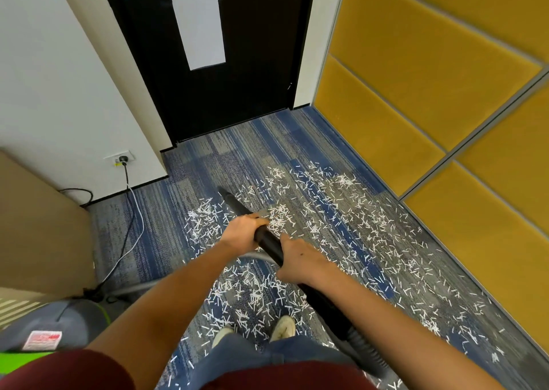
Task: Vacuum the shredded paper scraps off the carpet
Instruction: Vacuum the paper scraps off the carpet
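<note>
White shredded paper scraps (332, 211) lie scattered thickly over the blue and grey carpet (243, 152), from near the door to my shoes. A black vacuum wand (267, 239) runs from the ribbed hose at lower right up to its nozzle tip (227, 195), which points at the carpet left of centre. My left hand (242, 233) grips the wand further forward. My right hand (300, 260) grips it just behind.
A black door (208, 98) stands ahead and yellow padded wall panels (416, 98) line the right side. A grey and green vacuum body (53, 327) sits at lower left. Its cord (127, 235) runs to a wall socket (121, 159). A beige cabinet (38, 226) stands left.
</note>
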The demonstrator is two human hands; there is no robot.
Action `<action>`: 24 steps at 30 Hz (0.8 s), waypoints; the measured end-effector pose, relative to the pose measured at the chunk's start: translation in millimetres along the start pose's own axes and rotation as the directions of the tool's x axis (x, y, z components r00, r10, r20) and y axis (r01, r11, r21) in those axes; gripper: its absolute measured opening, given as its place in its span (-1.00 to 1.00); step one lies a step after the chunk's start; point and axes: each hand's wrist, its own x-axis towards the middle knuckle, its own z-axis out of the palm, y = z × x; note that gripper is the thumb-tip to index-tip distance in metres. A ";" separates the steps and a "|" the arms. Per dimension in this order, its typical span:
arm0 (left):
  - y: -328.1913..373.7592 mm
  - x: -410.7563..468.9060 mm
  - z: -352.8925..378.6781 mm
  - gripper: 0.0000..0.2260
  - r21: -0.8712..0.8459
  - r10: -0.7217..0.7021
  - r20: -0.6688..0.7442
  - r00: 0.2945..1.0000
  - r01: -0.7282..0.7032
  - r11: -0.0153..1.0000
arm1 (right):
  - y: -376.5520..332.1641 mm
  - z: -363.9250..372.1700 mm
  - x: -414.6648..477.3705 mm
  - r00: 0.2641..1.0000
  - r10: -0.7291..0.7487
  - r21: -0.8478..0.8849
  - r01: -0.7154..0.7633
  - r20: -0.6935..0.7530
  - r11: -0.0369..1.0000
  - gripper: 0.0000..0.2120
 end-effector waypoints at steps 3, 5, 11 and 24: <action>-14.5 -7.9 -3.9 -0.60 -0.032 -0.021 0.008 1.000 0.021 0.999 | -18.3 4.3 1.8 1.000 -0.001 -0.018 0.000 -0.018 1.000 -0.55; -26.3 -14.3 -10.0 -0.58 -0.014 -0.013 0.033 0.999 0.013 1.000 | -34.6 6.6 2.1 1.000 0.006 -0.006 -0.006 -0.009 1.000 -0.52; -52.0 -37.6 -22.6 -0.70 0.009 0.001 0.068 0.998 -0.002 1.000 | -88.1 11.1 15.1 0.997 0.029 0.142 -0.018 -0.069 0.990 -0.54; -115.9 -106.4 -15.1 -0.60 0.017 0.022 0.094 0.995 -0.024 1.000 | -164.8 87.3 4.5 0.994 0.044 -0.006 -0.045 -0.105 0.999 -0.48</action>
